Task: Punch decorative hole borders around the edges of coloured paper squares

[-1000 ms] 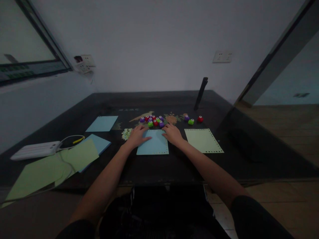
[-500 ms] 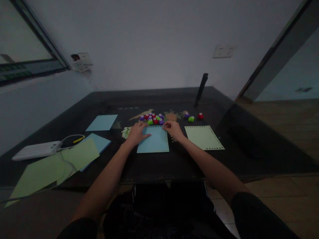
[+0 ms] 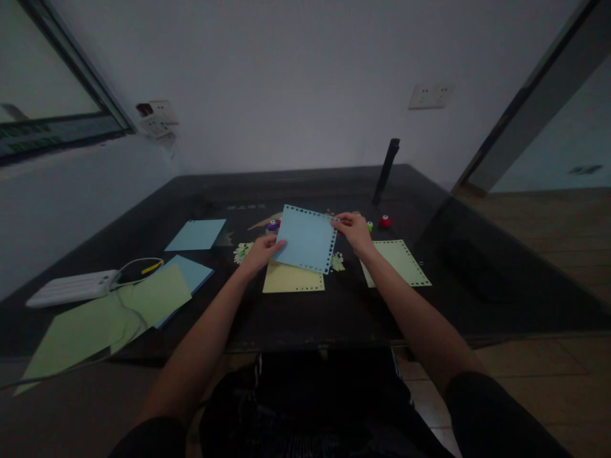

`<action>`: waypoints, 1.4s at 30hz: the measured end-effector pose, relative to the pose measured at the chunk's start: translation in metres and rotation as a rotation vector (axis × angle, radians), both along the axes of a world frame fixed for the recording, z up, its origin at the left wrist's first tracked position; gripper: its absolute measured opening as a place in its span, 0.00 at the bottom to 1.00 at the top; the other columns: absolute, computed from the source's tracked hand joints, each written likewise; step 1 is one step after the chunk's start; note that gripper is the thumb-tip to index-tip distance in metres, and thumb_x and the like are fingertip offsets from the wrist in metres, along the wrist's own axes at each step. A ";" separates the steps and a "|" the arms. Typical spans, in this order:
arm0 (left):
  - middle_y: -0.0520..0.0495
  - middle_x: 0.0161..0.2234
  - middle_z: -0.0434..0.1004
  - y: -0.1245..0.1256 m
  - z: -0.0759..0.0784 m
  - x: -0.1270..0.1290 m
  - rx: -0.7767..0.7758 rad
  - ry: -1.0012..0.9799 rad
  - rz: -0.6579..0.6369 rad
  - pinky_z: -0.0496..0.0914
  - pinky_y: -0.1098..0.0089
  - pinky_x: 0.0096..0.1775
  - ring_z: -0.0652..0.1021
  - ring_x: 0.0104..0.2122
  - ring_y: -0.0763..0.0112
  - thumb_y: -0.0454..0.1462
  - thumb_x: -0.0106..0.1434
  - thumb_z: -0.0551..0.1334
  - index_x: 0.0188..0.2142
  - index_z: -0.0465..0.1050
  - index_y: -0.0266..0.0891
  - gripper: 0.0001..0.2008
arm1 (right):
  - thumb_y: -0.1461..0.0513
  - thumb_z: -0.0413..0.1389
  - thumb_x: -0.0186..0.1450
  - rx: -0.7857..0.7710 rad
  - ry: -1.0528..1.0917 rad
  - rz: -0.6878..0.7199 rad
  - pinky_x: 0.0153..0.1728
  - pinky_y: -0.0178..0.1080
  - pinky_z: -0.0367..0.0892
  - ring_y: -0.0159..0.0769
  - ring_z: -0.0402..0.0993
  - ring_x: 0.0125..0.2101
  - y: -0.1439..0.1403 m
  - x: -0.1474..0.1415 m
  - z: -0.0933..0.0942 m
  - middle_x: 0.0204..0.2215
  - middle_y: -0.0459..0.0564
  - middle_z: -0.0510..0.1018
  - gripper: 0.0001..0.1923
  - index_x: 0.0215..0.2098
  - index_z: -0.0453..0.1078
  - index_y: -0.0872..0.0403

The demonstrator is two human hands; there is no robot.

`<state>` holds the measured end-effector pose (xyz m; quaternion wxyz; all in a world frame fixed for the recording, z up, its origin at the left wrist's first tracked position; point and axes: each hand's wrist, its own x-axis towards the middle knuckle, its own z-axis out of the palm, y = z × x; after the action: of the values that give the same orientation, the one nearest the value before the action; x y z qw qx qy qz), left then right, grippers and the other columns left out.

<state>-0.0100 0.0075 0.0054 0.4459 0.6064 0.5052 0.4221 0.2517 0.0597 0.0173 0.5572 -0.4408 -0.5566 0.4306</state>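
Now the right hand pinches the upper right corner of the blue sheet, and the left hand grips its lower left edge. A moment ago that sheet lay flat on the bench; it is lifted and tilted mid-frame, uncovering a yellow sheet beneath. Both forearms reach forward, wrists raised. A green sheet lies just right.

Three blue paper sheets, three green sheets, one yellow sheet, one white power strip, two hands visible.
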 end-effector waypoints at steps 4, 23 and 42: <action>0.46 0.24 0.77 -0.007 0.000 0.010 -0.025 0.028 -0.059 0.67 0.72 0.25 0.74 0.22 0.72 0.45 0.55 0.63 0.32 0.75 0.34 0.15 | 0.55 0.63 0.47 -0.005 0.041 -0.020 0.24 0.34 0.66 0.31 0.69 0.22 -0.009 0.015 0.008 0.20 0.43 0.72 0.16 0.30 0.70 0.55; 0.46 0.25 0.78 -0.013 -0.008 0.035 -0.034 -0.097 -0.088 0.66 0.74 0.25 0.77 0.23 0.71 0.47 0.54 0.64 0.34 0.72 0.33 0.18 | 0.61 0.61 0.55 -0.298 -0.186 0.338 0.26 0.34 0.66 0.31 0.72 0.25 -0.059 0.030 -0.002 0.26 0.51 0.79 0.06 0.28 0.74 0.57; 0.45 0.28 0.78 -0.015 -0.006 0.038 -0.009 -0.096 -0.132 0.70 0.72 0.27 0.77 0.23 0.71 0.46 0.54 0.64 0.37 0.73 0.33 0.18 | 0.59 0.63 0.51 -0.264 -0.159 0.316 0.22 0.33 0.64 0.30 0.70 0.21 -0.056 0.032 -0.010 0.23 0.49 0.78 0.09 0.27 0.73 0.57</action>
<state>0.0278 -0.0076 -0.0008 0.4992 0.6153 0.4442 0.4182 0.2835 0.0033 0.0077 0.3746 -0.4497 -0.5996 0.5458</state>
